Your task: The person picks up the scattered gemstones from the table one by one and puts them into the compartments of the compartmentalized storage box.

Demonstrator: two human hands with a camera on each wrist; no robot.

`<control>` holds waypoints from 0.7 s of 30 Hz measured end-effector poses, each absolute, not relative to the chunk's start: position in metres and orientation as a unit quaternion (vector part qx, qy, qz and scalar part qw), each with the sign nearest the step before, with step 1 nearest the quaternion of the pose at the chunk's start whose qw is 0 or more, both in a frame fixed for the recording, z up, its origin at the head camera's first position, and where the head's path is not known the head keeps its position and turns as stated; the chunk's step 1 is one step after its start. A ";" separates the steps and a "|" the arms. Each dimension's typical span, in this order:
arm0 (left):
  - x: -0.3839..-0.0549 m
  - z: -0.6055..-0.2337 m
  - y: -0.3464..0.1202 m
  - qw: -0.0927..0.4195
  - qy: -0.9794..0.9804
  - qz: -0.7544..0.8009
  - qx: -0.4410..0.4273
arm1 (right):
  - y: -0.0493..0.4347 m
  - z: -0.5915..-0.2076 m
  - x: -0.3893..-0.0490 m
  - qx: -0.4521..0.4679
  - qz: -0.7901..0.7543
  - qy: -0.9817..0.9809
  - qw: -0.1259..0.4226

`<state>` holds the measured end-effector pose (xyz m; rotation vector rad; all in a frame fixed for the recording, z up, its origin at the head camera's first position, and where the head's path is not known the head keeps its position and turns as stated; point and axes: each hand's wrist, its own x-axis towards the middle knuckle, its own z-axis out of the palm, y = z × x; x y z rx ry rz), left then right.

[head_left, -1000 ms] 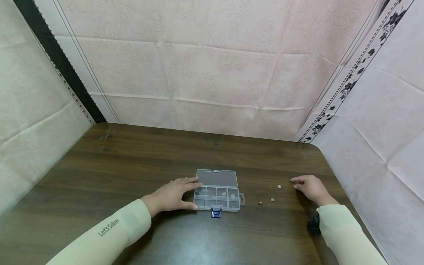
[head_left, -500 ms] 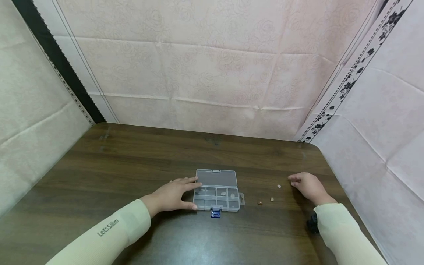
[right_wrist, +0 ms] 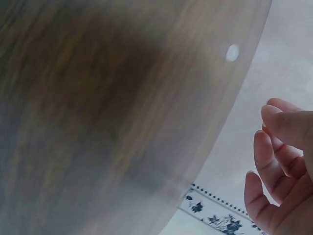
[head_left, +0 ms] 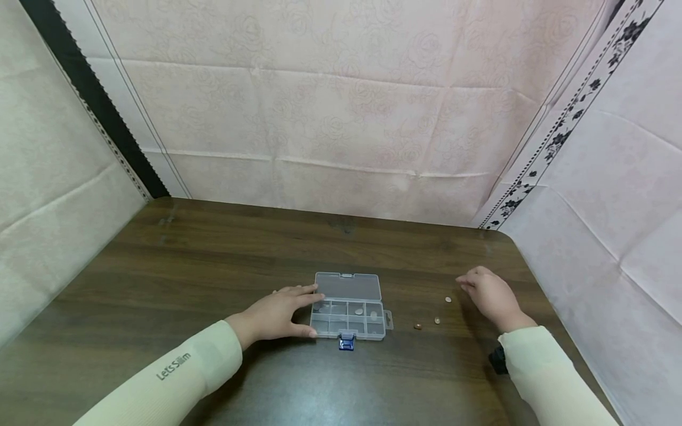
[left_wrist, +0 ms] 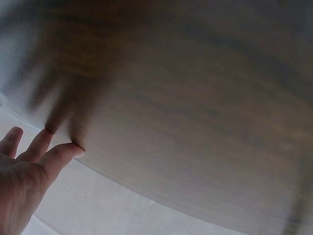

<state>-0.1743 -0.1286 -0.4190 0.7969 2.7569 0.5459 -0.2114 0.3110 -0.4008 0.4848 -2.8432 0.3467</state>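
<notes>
In the head view a clear plastic compartment box [head_left: 347, 319] lies on the table, its lid [head_left: 348, 286] folded back and a blue latch [head_left: 346, 343] at the front. Some small round pieces sit in its compartments. My left hand [head_left: 274, 313] rests spread against the box's left side, fingers straight. My right hand [head_left: 492, 297] is raised over the table at right; in the right wrist view its thumb [right_wrist: 286, 125] and forefinger pinch together, and a small button seems held there, nearly all hidden. Near it lie a white button [head_left: 448, 299] and two brownish ones [head_left: 437, 320].
The dark wooden table [head_left: 240, 236] is bounded by pale patterned cloth [head_left: 319, 118] at the back and both sides. A clear hanging tab [head_left: 389, 320] sticks out from the box's right side.
My right hand has risen and shifted left and away from me, its fingers drawing closer together. My left hand, the box and the loose buttons stay put.
</notes>
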 end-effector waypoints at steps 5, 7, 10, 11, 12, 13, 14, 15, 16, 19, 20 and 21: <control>-0.174 -0.418 -0.129 0.111 0.938 0.186 0.271 | 0.301 -0.398 -0.209 0.181 0.117 -0.965 0.152; -0.173 -0.418 -0.129 0.112 0.938 0.187 0.271 | 0.296 -0.397 -0.208 0.187 0.119 -0.961 0.163; -0.173 -0.418 -0.129 0.113 0.937 0.189 0.270 | 0.289 -0.395 -0.207 0.195 0.123 -0.957 0.175; -0.173 -0.418 -0.129 0.113 0.937 0.189 0.270 | 0.287 -0.395 -0.206 0.197 0.125 -0.956 0.177; -0.173 -0.418 -0.129 0.113 0.937 0.189 0.270 | 0.285 -0.395 -0.206 0.200 0.127 -0.955 0.179; -0.173 -0.418 -0.129 0.113 0.937 0.189 0.270 | 0.282 -0.394 -0.205 0.202 0.129 -0.954 0.180; -0.173 -0.418 -0.129 0.113 0.937 0.189 0.270 | 0.280 -0.394 -0.204 0.204 0.133 -0.953 0.179; -0.173 -0.418 -0.128 0.113 0.937 0.189 0.270 | 0.277 -0.394 -0.203 0.205 0.137 -0.952 0.179; -0.173 -0.418 -0.128 0.112 0.938 0.188 0.270 | 0.275 -0.394 -0.202 0.207 0.140 -0.952 0.178; -0.174 -0.419 -0.128 0.110 0.939 0.185 0.269 | 0.267 -0.394 -0.199 0.211 0.146 -0.951 0.174; -0.174 -0.419 -0.128 0.110 0.939 0.185 0.269 | 0.265 -0.394 -0.199 0.212 0.148 -0.950 0.174; -0.174 -0.419 -0.128 0.110 0.939 0.184 0.269 | 0.262 -0.395 -0.198 0.214 0.149 -0.950 0.174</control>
